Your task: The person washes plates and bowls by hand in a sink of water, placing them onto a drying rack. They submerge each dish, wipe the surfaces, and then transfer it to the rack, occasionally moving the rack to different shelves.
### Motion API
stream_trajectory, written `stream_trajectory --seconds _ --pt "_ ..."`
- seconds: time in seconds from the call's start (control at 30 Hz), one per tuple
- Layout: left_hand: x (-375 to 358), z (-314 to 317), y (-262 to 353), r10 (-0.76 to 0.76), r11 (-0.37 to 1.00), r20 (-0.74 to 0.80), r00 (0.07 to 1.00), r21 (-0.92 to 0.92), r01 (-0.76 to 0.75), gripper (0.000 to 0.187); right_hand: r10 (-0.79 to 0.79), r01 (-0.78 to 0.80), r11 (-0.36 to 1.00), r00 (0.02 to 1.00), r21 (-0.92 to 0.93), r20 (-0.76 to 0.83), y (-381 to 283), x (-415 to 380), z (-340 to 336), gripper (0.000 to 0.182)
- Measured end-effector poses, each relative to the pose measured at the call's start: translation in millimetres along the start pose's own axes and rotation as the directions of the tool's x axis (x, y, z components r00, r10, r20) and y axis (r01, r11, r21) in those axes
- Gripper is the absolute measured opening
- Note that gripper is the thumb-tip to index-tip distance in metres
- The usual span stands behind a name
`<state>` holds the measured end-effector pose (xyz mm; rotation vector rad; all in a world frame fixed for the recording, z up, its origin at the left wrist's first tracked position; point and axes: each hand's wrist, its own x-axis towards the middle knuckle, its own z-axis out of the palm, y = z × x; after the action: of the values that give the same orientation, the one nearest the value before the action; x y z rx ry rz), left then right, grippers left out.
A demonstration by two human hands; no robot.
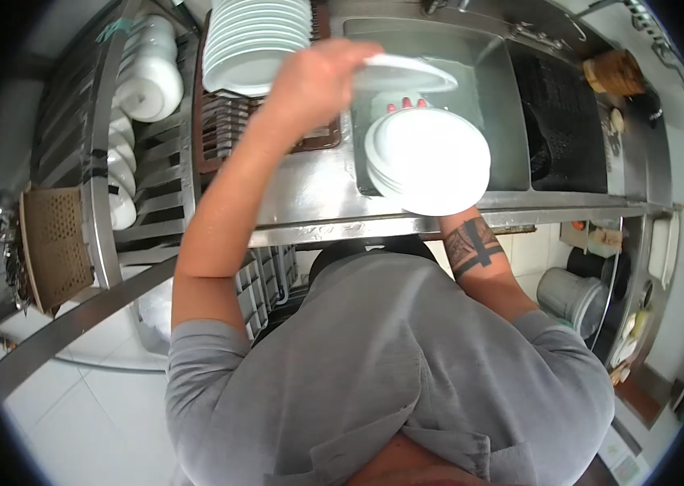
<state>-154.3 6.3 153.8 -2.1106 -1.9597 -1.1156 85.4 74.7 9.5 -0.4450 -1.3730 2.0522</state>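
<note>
My left hand grips a white plate by its edge, tilted above the sink. My right hand is under a stack of several white plates; only its fingertips show past the far rim, and the palm is hidden. This stack hangs over the front of the sink, close to the single plate. Left of the sink, a row of white plates stands on edge in a brown rack.
A slatted metal shelf on the left holds white bowls. A perforated utensil basket hangs at far left. The right basin holds a black mat. A wooden container stands behind it. A grey bucket is below the counter.
</note>
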Motion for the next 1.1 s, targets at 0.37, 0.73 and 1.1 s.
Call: stream_trajectory --seconds 0.37,0.73,1.1 --pt "-16 -79 -117 -0.141 0.984 0.05 0.989 0.115 0.134 0.028 0.164 -0.144 0.668 0.985 0.73 0.045 -3 -8 -5 0.069" --pt "-57 -52 -157 -0.066 0.973 -0.088 0.994 0.215 0.084 0.025 0.106 -0.174 0.486 0.984 0.856 0.14 -8 -9 9 0.066" --pt "-20 -81 -118 0.204 0.947 -0.089 0.975 0.269 -0.174 0.014 0.27 -0.174 0.745 0.961 0.644 -0.053 -9 -10 21 0.066"
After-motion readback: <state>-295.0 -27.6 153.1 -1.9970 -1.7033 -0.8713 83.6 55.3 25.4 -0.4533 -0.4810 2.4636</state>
